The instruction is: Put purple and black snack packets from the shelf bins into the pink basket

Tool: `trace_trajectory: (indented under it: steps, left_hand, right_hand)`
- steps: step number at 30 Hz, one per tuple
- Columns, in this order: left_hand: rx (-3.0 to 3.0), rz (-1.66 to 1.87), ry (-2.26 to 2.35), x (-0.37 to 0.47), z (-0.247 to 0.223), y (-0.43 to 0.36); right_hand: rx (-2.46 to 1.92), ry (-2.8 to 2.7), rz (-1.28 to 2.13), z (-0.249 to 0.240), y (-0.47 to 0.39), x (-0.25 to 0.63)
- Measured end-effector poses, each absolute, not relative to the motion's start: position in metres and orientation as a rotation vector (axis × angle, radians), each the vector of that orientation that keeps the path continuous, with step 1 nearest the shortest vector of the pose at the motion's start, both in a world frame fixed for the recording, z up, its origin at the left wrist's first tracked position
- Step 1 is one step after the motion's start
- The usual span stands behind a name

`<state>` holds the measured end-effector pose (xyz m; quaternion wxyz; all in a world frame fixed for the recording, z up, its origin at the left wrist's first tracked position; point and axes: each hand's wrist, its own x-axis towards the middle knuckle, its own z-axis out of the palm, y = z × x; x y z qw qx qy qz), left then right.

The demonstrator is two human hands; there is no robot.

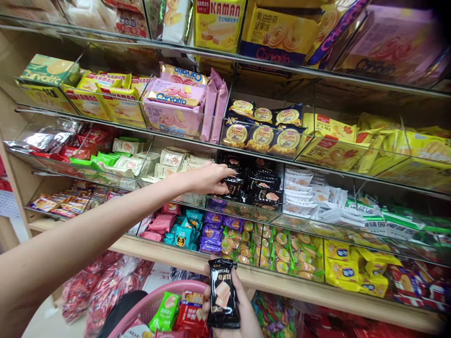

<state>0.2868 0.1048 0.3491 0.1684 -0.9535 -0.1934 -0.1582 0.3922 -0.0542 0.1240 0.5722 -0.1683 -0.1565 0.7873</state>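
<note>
My left hand reaches from the left into a shelf compartment of black cake packets. Its fingers are apart at the left side of these packets; whether they touch one is hard to make out. Low in front, my right hand is closed around a black dry cake packet, held upright with its printed front facing me. Just left of it, a pink basket contains a green packet, a red packet and other wrapped snacks.
Clear dividers separate the shelf compartments. White packets lie right of the black ones, cream packets left. Purple packets and teal packets sit below. A wooden ledge runs underneath, with bagged red goods at lower left.
</note>
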Motion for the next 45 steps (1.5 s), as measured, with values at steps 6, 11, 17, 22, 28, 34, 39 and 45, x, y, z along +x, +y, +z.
trace_trajectory:
  steps: [6, 11, 17, 22, 28, 34, 39, 45]
  left_hand:
    - [-2.82, -0.443, -0.57, 0.291, 0.352, 0.106]
    - [-2.765, -0.496, -0.57, 0.289, 0.354, 0.105]
    - [-2.8, -0.592, -0.601, 0.286, 0.356, 0.101]
    - [-2.815, -0.631, -0.598, 0.286, 0.357, 0.102]
    - [-2.829, -0.771, -0.539, 0.284, 0.358, 0.103]
    - [-3.007, -1.007, -0.515, 0.278, 0.361, 0.103]
    - [-3.088, -1.297, -0.625, 0.27, 0.361, 0.088]
    - [-3.262, -1.72, -0.761, 0.244, 0.337, 0.041]
  right_hand:
    - [-0.394, -0.356, 1.857, 0.12, -0.056, 0.392]
    - [-0.406, -0.332, 1.854, 0.112, -0.054, 0.393]
    - [-0.399, -0.312, 1.819, 0.113, -0.054, 0.392]
    - [-0.379, -0.291, 1.804, 0.112, -0.053, 0.389]
    - [-0.436, -0.315, 1.806, 0.113, -0.053, 0.39]
    - [-0.445, -0.349, 1.789, 0.119, -0.054, 0.391]
    - [-0.419, -0.22, 1.72, 0.125, -0.054, 0.388]
    - [-0.448, -0.138, 1.589, 0.129, -0.058, 0.385]
